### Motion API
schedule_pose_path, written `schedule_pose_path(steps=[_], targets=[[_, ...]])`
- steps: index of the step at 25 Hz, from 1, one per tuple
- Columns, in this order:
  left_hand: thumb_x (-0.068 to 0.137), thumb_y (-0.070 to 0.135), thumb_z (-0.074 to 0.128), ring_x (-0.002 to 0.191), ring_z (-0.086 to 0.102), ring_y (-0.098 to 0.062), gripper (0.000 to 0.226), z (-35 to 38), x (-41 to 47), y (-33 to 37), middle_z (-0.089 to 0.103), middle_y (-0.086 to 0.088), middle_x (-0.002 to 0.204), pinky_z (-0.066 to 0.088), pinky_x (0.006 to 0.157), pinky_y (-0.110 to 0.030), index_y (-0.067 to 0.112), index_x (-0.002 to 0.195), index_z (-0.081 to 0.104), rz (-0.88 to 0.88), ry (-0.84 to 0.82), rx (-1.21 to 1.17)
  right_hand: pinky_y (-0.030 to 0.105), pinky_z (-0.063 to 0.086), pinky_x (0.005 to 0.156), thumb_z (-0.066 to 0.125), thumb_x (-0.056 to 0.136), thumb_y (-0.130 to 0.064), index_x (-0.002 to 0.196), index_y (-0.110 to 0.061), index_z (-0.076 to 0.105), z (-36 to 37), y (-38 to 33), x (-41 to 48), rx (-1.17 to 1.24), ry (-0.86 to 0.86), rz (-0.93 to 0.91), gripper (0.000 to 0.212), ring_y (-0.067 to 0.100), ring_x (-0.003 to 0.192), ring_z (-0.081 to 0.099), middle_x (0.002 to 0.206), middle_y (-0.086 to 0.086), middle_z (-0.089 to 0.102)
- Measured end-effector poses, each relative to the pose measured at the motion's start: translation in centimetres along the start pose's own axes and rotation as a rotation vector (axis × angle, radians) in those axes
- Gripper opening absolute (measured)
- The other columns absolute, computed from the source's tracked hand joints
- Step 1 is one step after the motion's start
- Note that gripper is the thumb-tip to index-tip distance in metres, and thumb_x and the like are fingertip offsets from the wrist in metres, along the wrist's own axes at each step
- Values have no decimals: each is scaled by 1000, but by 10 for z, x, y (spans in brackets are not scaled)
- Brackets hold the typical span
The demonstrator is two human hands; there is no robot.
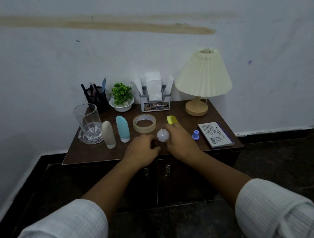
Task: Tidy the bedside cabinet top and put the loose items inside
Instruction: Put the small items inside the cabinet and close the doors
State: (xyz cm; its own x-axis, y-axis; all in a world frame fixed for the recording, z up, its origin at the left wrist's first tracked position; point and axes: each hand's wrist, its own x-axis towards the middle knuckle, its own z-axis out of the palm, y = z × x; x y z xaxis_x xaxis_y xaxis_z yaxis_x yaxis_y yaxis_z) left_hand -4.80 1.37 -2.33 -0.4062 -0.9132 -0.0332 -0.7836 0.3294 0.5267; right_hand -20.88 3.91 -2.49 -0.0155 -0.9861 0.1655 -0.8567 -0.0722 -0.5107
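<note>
- Head view. Clock positions are read from the centre of the dark brown wooden cabinet top (90,154).
- Right hand (182,142) at 5 o'clock, near the front edge. Its fingers and thumb are curled round a small translucent white round bottle (163,135). Can't tell whether the bottle is touching the top.
- Left hand (141,151) at 7 o'clock, just beside the bottle on its lower left. Its fingers are curled under, and I can't tell whether they grip anything.
- Small blue plastic cap (195,135) at 4 o'clock, loose, between the right hand and a flat white box with a purple edge (215,135).
- Yellow sticky-note block (172,119) at 2 o'clock, just beyond the right fingertips.
- Beige roll of tape (144,123) lies flat at 12 o'clock, close to centre.
- Blue silicone squeeze bottle (122,128) and beige silicone squeeze bottle (108,134) at 9 o'clock, upright on their caps, side by side.
- Clear glass tumbler (87,118) at 10 o'clock, standing in a clear glass dish (84,138).
- Back row from 10 to 2 o'clock: black mesh pen cup (97,100), green plant in a white bowl (121,99), grey napkin holder (154,102), cream pleated lamp (203,76).
- Two cabinet doors (186,177) below the top are shut.
</note>
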Motion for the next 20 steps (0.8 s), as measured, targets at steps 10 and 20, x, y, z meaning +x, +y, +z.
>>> schedule_pose_path(steps=[10,20], targets=[[82,46,60,115,57,-25,56,9,-5,-2,64,-2,126,51,96,-47,34,137,55,24,-20,-24,35,43,106,65,83,-3,145,-16,47,-3,-7,-16,204,-69,102,66,24,131,52,142,8,54],[93,37,63,129,49,-24,58,6,-30,-6,53,-6,142,45,107,-45,21,147,49,0,-13,-28,33,41,103,58,91,-4,149,-9,39,-6,-14,-32,164,-91,124,61,28,132,49,147,14,47]])
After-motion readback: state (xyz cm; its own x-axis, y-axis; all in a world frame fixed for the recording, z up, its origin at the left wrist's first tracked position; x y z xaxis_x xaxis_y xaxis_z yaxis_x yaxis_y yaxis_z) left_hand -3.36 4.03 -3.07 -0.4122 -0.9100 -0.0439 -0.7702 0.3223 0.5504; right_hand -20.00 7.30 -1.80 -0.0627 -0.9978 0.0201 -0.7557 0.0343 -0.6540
